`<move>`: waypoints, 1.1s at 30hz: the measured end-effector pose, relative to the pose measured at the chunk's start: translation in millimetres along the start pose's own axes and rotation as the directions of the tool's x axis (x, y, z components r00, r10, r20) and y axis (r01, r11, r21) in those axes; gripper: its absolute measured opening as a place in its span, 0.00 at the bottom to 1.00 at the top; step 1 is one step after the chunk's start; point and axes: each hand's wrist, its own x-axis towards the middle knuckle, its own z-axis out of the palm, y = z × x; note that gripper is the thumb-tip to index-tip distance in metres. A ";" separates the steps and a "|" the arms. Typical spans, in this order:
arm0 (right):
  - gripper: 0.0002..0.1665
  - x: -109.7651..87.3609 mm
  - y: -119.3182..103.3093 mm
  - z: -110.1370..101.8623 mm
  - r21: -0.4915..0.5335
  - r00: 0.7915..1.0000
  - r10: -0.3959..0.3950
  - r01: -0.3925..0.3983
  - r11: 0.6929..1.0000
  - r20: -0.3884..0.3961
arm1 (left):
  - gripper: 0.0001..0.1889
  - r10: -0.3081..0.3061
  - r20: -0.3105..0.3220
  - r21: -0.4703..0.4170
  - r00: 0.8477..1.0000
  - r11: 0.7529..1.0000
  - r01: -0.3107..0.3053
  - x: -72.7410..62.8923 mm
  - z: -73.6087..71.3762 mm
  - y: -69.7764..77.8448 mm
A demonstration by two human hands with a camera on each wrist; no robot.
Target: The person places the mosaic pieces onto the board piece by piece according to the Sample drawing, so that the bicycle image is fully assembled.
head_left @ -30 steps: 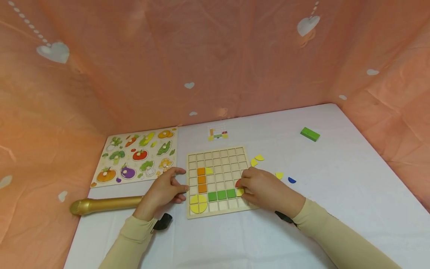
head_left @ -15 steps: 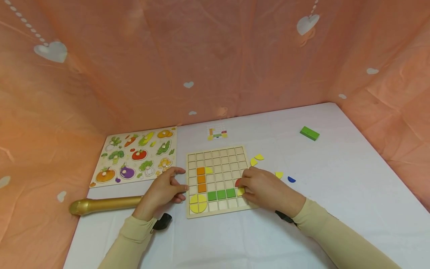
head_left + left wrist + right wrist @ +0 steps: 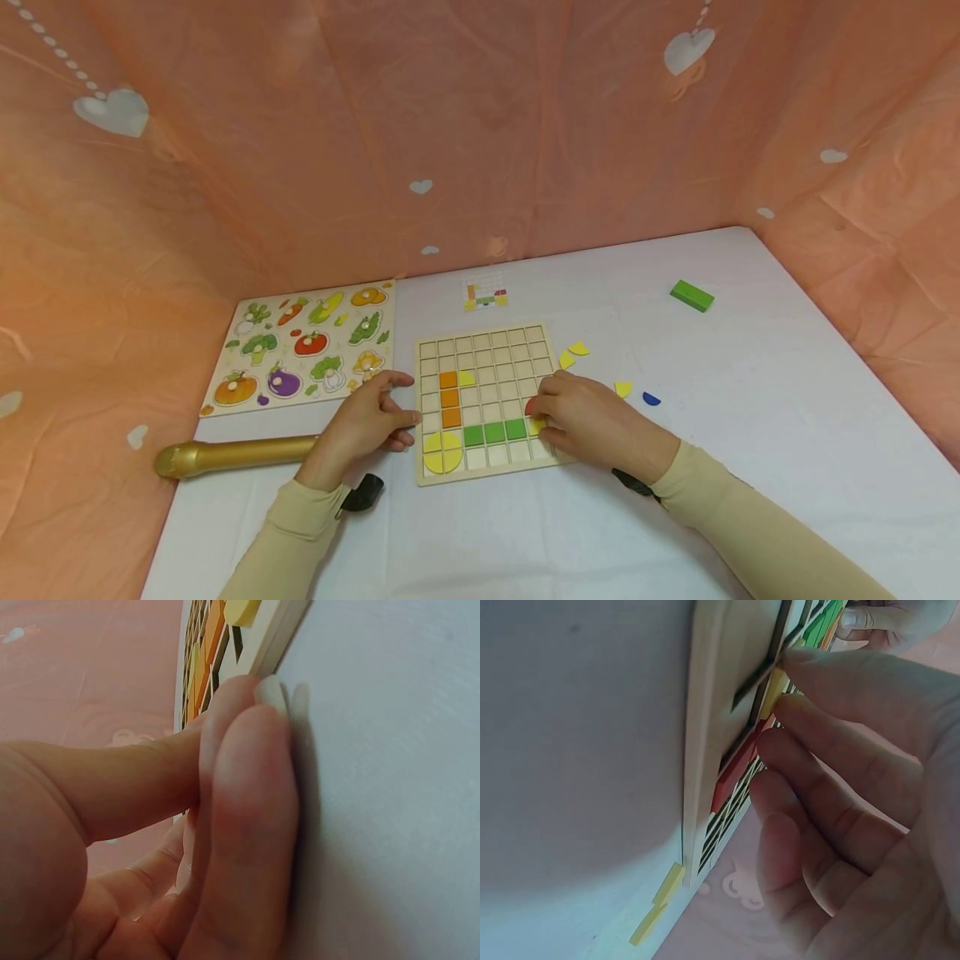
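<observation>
A square wooden grid board [image 3: 493, 472] lies on the white table. In its cells sit orange squares [image 3: 450, 398], green squares [image 3: 495, 432] and yellow quarter-circles forming a disc [image 3: 442, 452]. My right hand [image 3: 592, 421] bends over the board's right side, thumb and index finger pinching a yellow quarter-circle tile [image 3: 772, 694] at a cell. Beside that tile are red tiles [image 3: 733, 774], partly covered by the fingers in the head view. At the left edge my left hand [image 3: 366, 423] rests with relaxed fingers, thumb and fingertips right at the board's side.
A small pattern card [image 3: 485, 292] lies behind the board. Loose yellow tiles [image 3: 623, 389] and a blue half-circle [image 3: 651, 399] lie to the right, a green block [image 3: 692, 296] farther back. A vegetable puzzle [image 3: 300, 354] and a gold microphone-like stick [image 3: 240, 454] are at left.
</observation>
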 end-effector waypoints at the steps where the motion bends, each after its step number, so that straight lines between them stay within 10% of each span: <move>1: 0.12 0.0 0.0 0.1 0.001 1.000 0.001 -0.001 1.000 0.001 | 0.30 0.002 0.000 -0.001 1.000 1.000 -0.002 0.0 0.1 0.0; 16: 0.09 -8.1 4.1 -6.0 0.015 1.000 0.031 -0.030 0.999 -0.006 | 0.30 0.007 0.005 -0.006 1.000 1.000 -0.007 -0.7 -0.4 -1.1; 33: 0.08 -69.7 59.0 -42.8 -0.036 0.935 0.354 -0.354 0.934 -0.028 | 0.30 -0.005 0.007 -0.013 1.000 1.000 0.005 0.7 -0.6 -1.6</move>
